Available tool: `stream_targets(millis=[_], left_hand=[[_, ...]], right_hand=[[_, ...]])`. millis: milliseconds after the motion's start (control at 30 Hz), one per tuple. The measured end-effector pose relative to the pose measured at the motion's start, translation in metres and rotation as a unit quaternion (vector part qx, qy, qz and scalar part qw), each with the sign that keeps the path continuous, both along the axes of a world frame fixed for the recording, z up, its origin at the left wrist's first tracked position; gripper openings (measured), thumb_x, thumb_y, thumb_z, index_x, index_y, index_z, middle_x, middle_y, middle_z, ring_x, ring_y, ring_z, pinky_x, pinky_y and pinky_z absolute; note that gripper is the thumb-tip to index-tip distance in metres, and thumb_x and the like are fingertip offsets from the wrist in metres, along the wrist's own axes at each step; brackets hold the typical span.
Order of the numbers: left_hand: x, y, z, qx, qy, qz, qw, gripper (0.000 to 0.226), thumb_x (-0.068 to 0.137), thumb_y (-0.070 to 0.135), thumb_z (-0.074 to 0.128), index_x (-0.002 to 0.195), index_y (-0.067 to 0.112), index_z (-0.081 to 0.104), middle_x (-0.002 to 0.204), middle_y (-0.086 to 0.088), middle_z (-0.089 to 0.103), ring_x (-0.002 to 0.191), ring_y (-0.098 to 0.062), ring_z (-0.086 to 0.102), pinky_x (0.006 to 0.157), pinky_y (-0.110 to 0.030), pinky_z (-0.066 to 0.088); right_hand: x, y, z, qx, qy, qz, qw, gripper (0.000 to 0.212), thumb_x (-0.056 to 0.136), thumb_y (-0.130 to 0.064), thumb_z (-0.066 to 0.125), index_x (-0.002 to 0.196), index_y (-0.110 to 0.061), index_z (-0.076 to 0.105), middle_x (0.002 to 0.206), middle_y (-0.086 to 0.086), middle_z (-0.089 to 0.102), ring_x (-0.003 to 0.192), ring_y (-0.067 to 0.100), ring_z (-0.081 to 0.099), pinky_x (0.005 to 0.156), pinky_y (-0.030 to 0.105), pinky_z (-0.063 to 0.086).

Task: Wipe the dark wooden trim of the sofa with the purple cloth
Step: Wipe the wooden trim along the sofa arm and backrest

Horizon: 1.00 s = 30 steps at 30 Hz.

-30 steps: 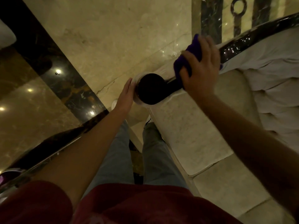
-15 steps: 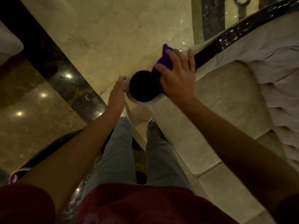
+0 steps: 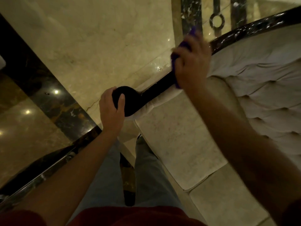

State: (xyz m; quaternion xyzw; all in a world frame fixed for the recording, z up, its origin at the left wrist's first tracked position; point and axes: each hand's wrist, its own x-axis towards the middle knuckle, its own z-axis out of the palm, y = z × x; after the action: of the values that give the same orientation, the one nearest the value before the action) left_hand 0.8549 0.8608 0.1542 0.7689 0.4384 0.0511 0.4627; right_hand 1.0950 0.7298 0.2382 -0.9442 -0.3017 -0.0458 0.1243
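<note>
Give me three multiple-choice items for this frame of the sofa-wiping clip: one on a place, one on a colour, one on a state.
1. Where does the left hand rest?
A. on the round end of the dark trim
B. on the seat cushion
C. on the floor

2. What colour is the cloth under the right hand?
A. white
B. purple
C. green

3. How is the cloth held?
A. lying loose on the cushion
B. hanging from the left hand
C. pressed onto the trim by the right hand

Key: 1 A, the fingers wrap the dark knob; 2 B, purple shows past the hand at both sides; 3 C, the right hand covers the cloth where the trim runs beneath it.
</note>
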Motion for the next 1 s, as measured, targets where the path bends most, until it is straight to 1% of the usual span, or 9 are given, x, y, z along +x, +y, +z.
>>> stream_targets(millis=[100, 200, 300, 400, 500, 667, 800, 867, 1000], left_hand=[[-0.003, -0.001, 0.004, -0.006, 0.002, 0.004, 1.0, 0.043, 0.105, 0.037, 0.048, 0.141, 0.013, 0.052, 0.141, -0.011, 0.055, 0.131, -0.028, 0.049, 0.111, -0.038, 0.038], [-0.005, 0.0, 0.009, 0.027, 0.015, 0.018, 0.999, 0.045, 0.103, 0.038, 0.045, 0.137, 0.009, 0.054, 0.139, -0.016, 0.055, 0.13, -0.034, 0.051, 0.112, -0.05, 0.042], [0.015, -0.004, 0.018, 0.079, -0.009, 0.016, 0.997, 0.042, 0.102, 0.026, 0.049, 0.137, 0.002, 0.054, 0.143, -0.02, 0.053, 0.136, -0.037, 0.048, 0.116, -0.051, 0.037], [0.044, -0.005, 0.026, 0.11, -0.01, -0.013, 0.994, 0.038, 0.1, 0.018, 0.053, 0.135, 0.002, 0.057, 0.142, -0.019, 0.056, 0.137, -0.036, 0.048, 0.116, -0.049, 0.037], [0.06, -0.007, 0.028, 0.141, 0.046, -0.028, 0.989, 0.035, 0.099, 0.023, 0.052, 0.128, 0.007, 0.063, 0.137, -0.015, 0.062, 0.131, -0.036, 0.053, 0.108, -0.05, 0.042], [0.063, -0.014, 0.018, 0.211, 0.105, -0.071, 0.969, 0.039, 0.1, 0.031, 0.041, 0.119, 0.012, 0.07, 0.126, -0.012, 0.069, 0.119, -0.037, 0.061, 0.099, -0.05, 0.044], [0.069, -0.008, 0.021, 0.16, 0.135, -0.034, 0.977, 0.041, 0.1, 0.034, 0.04, 0.12, 0.014, 0.069, 0.123, -0.014, 0.072, 0.113, -0.039, 0.063, 0.101, -0.053, 0.045], [0.081, -0.009, 0.027, 0.14, 0.111, -0.015, 0.984, 0.04, 0.099, 0.031, 0.043, 0.124, 0.011, 0.068, 0.125, -0.017, 0.07, 0.117, -0.041, 0.061, 0.103, -0.055, 0.045], [0.121, -0.024, 0.053, 0.13, -0.036, -0.049, 0.99, 0.035, 0.101, 0.019, 0.047, 0.127, 0.002, 0.063, 0.13, -0.017, 0.064, 0.125, -0.033, 0.052, 0.109, -0.043, 0.037]], right_hand=[[-0.067, 0.015, -0.01, 0.057, 0.054, 0.06, 0.995, 0.016, 0.087, -0.024, 0.07, 0.092, -0.014, 0.082, 0.119, 0.009, 0.072, 0.134, 0.036, 0.054, 0.118, 0.055, 0.031], [-0.104, 0.029, -0.023, 0.034, 0.076, 0.113, 0.99, 0.024, 0.095, -0.031, 0.067, 0.084, -0.016, 0.081, 0.109, 0.007, 0.074, 0.124, 0.033, 0.061, 0.121, 0.05, 0.03], [-0.082, 0.02, -0.026, 0.01, 0.045, 0.15, 0.988, 0.027, 0.099, -0.032, 0.066, 0.085, -0.016, 0.082, 0.108, 0.007, 0.076, 0.119, 0.032, 0.064, 0.118, 0.055, 0.034], [-0.041, 0.004, -0.023, 0.041, -0.002, 0.155, 0.987, 0.022, 0.096, -0.03, 0.067, 0.084, -0.016, 0.08, 0.105, 0.007, 0.075, 0.116, 0.033, 0.066, 0.119, 0.06, 0.032], [0.027, -0.018, -0.018, 0.053, -0.026, 0.117, 0.991, 0.019, 0.095, -0.031, 0.067, 0.087, -0.017, 0.077, 0.106, 0.006, 0.073, 0.114, 0.033, 0.065, 0.116, 0.06, 0.034], [0.163, -0.074, -0.003, -0.045, 0.007, -0.022, 0.999, 0.035, 0.105, -0.041, 0.048, 0.107, -0.016, 0.074, 0.119, 0.009, 0.069, 0.121, 0.031, 0.058, 0.116, 0.054, 0.035], [0.163, -0.067, -0.004, 0.015, 0.008, -0.067, 0.998, 0.027, 0.098, -0.034, 0.059, 0.096, -0.012, 0.076, 0.107, 0.009, 0.07, 0.115, 0.032, 0.059, 0.103, 0.046, 0.043], [0.144, -0.059, -0.002, 0.07, 0.013, -0.064, 0.995, 0.022, 0.091, -0.031, 0.065, 0.09, -0.012, 0.076, 0.105, 0.009, 0.069, 0.114, 0.031, 0.059, 0.101, 0.048, 0.044], [0.077, -0.036, -0.009, 0.119, 0.034, 0.045, 0.991, 0.018, 0.087, -0.031, 0.069, 0.09, -0.017, 0.079, 0.11, 0.006, 0.071, 0.123, 0.031, 0.056, 0.108, 0.047, 0.037]])
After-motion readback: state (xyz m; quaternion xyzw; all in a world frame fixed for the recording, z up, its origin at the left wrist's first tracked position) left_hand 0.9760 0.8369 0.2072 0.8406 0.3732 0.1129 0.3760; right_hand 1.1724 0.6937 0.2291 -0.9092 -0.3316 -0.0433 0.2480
